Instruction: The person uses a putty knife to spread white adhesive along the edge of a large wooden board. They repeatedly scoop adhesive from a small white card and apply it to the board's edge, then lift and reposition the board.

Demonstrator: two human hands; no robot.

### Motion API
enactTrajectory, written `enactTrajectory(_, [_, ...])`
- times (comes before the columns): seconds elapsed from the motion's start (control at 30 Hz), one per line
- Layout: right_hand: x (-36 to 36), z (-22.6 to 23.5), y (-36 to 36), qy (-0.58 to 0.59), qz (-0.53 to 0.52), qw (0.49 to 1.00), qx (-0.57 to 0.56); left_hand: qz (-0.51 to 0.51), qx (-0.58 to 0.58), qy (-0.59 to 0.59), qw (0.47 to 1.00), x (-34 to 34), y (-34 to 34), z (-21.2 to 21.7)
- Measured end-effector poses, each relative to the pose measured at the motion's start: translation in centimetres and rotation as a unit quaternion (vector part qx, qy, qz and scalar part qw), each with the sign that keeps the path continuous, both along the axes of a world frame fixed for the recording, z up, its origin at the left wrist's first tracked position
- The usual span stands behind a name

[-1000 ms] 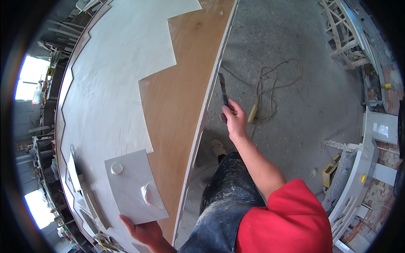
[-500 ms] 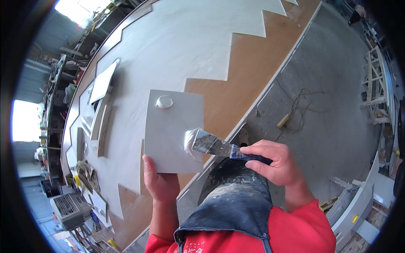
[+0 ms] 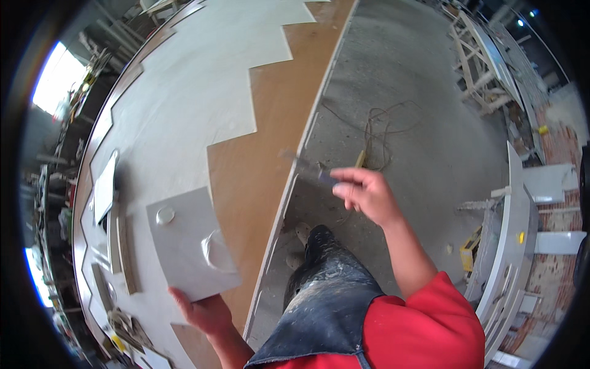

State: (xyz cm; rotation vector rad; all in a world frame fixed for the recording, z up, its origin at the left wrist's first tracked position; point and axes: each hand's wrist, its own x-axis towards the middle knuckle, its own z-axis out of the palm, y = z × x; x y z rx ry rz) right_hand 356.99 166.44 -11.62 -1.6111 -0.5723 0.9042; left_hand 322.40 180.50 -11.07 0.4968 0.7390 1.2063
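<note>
My left hand (image 3: 204,312) grips the lower edge of a flat, light grey rectangular board (image 3: 184,246). Two dabs of white paste lie on that board: a small round one (image 3: 165,215) near its top and a larger smeared one (image 3: 216,252) by its right edge. Out over the floor, my right hand (image 3: 365,192) is closed on the handle of a putty knife (image 3: 307,166), whose blade is blurred by motion and apart from the board. Beneath the board spreads a large table (image 3: 270,111) with a white, step-edged sheet (image 3: 184,98) over a brown surface.
Strips and panels (image 3: 120,246) lie on the table's left part. A cable (image 3: 387,132) with a yellow block (image 3: 361,158) is on the grey floor. To the right stand a wooden frame (image 3: 476,67) and leaning white panels (image 3: 513,246). Shelving lines the left wall.
The view has swung to the right. My right hand has drawn the putty knife off the board and out over the floor. The board is now lower left and tilted.
</note>
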Motion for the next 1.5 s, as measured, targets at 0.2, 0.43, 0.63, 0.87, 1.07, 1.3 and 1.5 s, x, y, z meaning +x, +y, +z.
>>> enactTrajectory(0.2, [6.1, -9.8, 4.3, 0.214, -0.224, 0.941, 0.136, -0.021, 0.0, 0.022, 1.0, -1.1, 1.0, -0.4])
enactTrajectory(0.43, [9.0, -15.0, 9.3, 0.197, -0.29, 0.93, 0.11, 0.025, -0.034, 0.069, 0.997, -0.1, 0.9, 0.0])
enactTrajectory(0.63, [9.4, -16.7, 10.9, 0.164, -0.298, 0.936, 0.09, 0.064, -0.048, 0.11, 0.991, 0.3, 0.2, 0.3])
enactTrajectory(0.87, [6.2, -18.7, 9.7, 0.117, -0.316, 0.94, 0.049, 0.083, -0.047, 0.123, 0.988, 0.1, -0.4, 0.6])
enactTrajectory(1.07, [5.0, -19.0, 7.9, 0.097, -0.333, 0.937, 0.034, 0.041, -0.031, 0.104, 0.993, -1.9, -0.5, 0.0])
enactTrajectory(1.3, [-0.5, -15.0, 3.7, 0.237, -0.251, 0.928, 0.138, 0.029, -0.042, 0.088, 0.995, -5.0, -1.7, -0.3])
enactTrajectory(1.5, [-6.2, -16.1, 2.6, 0.288, -0.214, 0.921, 0.151, 0.016, -0.045, 0.079, 0.996, -7.2, -2.7, 0.0])
